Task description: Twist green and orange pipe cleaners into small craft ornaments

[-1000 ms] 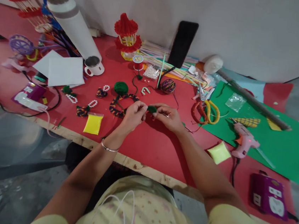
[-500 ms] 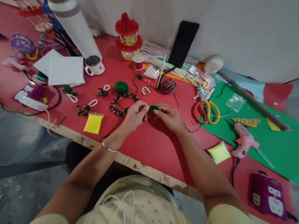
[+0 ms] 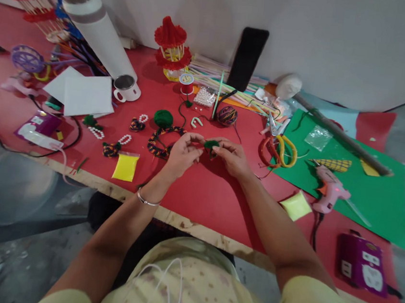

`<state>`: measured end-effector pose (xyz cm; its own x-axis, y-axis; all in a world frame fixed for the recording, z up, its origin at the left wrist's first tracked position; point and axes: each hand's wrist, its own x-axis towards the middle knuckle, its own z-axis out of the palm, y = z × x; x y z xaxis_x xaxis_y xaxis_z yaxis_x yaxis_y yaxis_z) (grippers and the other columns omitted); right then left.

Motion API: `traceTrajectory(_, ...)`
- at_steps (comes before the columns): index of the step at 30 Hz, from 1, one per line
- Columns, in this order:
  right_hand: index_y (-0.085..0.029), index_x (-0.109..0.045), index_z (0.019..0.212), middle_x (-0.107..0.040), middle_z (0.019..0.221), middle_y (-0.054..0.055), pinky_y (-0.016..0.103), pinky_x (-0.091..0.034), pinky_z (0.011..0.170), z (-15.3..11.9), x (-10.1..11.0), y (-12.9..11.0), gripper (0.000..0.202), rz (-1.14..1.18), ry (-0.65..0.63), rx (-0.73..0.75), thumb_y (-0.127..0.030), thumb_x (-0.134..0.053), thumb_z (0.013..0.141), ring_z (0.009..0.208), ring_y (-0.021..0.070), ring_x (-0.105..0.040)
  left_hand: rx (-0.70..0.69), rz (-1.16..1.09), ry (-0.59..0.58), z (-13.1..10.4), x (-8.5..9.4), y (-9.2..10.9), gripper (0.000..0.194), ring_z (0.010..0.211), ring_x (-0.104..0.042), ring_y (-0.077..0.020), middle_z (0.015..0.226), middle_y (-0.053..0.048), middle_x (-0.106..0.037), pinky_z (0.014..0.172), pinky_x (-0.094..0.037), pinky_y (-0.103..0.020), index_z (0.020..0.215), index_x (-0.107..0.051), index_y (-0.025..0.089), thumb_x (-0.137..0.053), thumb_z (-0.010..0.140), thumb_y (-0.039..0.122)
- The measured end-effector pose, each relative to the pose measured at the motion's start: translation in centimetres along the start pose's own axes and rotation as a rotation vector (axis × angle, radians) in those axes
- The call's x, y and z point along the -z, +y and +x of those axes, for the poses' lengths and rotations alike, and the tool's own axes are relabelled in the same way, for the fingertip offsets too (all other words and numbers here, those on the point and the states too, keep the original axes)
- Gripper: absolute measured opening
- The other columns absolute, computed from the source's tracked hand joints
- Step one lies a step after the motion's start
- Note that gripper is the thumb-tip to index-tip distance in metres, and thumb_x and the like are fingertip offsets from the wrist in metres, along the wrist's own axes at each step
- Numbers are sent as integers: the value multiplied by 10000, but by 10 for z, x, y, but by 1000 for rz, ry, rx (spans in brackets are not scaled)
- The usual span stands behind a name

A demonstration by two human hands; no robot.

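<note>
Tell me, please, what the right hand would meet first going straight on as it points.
Probably the left hand, just beyond the green piece the right hand holds; depth is unclear.

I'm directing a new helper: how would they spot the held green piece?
Find the red table, then the person's right hand near its middle. The small dark green piece is pinched there, unlike the round green ball lying by the braided ring.

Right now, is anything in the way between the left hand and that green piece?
Nothing visible is. The left hand has its fingertips right beside the green piece, which the right hand holds; whether they touch, I can't tell.
</note>
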<state>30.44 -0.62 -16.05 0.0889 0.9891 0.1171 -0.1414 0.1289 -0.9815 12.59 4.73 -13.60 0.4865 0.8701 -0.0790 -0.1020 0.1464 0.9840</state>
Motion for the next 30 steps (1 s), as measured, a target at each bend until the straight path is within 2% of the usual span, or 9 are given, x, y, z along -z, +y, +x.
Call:
traceTrajectory(3, -208, -738, 692, -706, 1074, 69, 330, -519, 807, 1, 0, -1, 227, -16, -7, 10, -354, -721, 866, 920, 170, -646, -304, 311, 30, -1, 2, -3, 354, 563, -503, -32, 1087, -54, -664, 506, -391, -177, 1091, -661, 197, -721, 744, 162)
traceTrajectory(5, -204, -730, 668, -705, 1023, 61, 324, -513, 829, 1, 0, -2, 246, -45, -8, 24, -359, -730, 859, 902, 160, -643, -448, 461, 38, -1, 3, -4, 274, 618, -540, -59, 1049, -59, -681, 555, -418, -192, 1064, -723, 208, -709, 792, 178)
traceTrajectory(7, -202, -722, 649, -700, 986, 55, 311, -518, 814, 1, -1, -2, 267, -54, -10, 29, -368, -735, 857, 887, 153, -640, -519, 511, 56, 0, 4, -6, 163, 728, -611, -105, 962, -60, -705, 642, -464, -216, 984, -765, 208, -693, 838, 210)
traceTrajectory(10, -204, -728, 658, -680, 926, 48, 289, -534, 704, 1, -1, 0, 301, -2, -7, 14, -414, -711, 873, 795, 139, -631, -397, 428, 106, 3, 4, -7, 127, 691, -638, -120, 817, -48, -712, 618, -470, -219, 907, -770, 184, -690, 855, 267)
traceTrajectory(13, -201, -731, 687, -664, 870, 35, 273, -531, 616, 1, -2, 2, 323, 63, 0, -8, -455, -689, 883, 676, 113, -609, -130, 244, 134, 5, 2, -7, 199, 437, -502, -76, 577, 13, -613, 441, -363, -196, 906, -743, 157, -706, 830, 337)
traceTrajectory(16, -196, -718, 769, -680, 847, 31, 264, -537, 616, 1, -3, 2, 228, 95, -2, -34, -402, -726, 866, 656, 106, -617, 22, 107, 116, 5, 1, -5, 278, 368, -411, -60, 456, 56, -509, 387, -290, -180, 896, -710, 150, -726, 798, 410)
traceTrajectory(18, -212, -698, 878, -682, 814, 16, 262, -547, 618, 1, -4, 1, 170, 134, 8, -39, -358, -770, 830, 679, 118, -639, 65, 59, 98, 5, 0, -3, 316, 361, -386, -52, 446, 63, -496, 375, -263, -172, 877, -687, 152, -744, 772, 445)
traceTrajectory(23, -268, -617, 1170, -701, 995, 19, 239, -562, 596, 3, -4, 1, 457, 211, 17, -64, -330, -822, 766, 735, 123, -679, 114, 45, 40, 4, 1, -3, 314, 374, -389, -48, 454, 62, -494, 377, -243, -166, 853, -660, 154, -748, 760, 441)
traceTrajectory(30, -255, -643, 1210, -674, 912, 1, 223, -534, 580, 2, -4, 3, 449, 145, 63, -39, -311, -799, 792, 656, 86, -622, 111, 65, -19, 5, 2, -9, 287, 414, -444, -45, 540, 51, -553, 397, -281, -169, 883, -679, 157, -769, 735, 386)
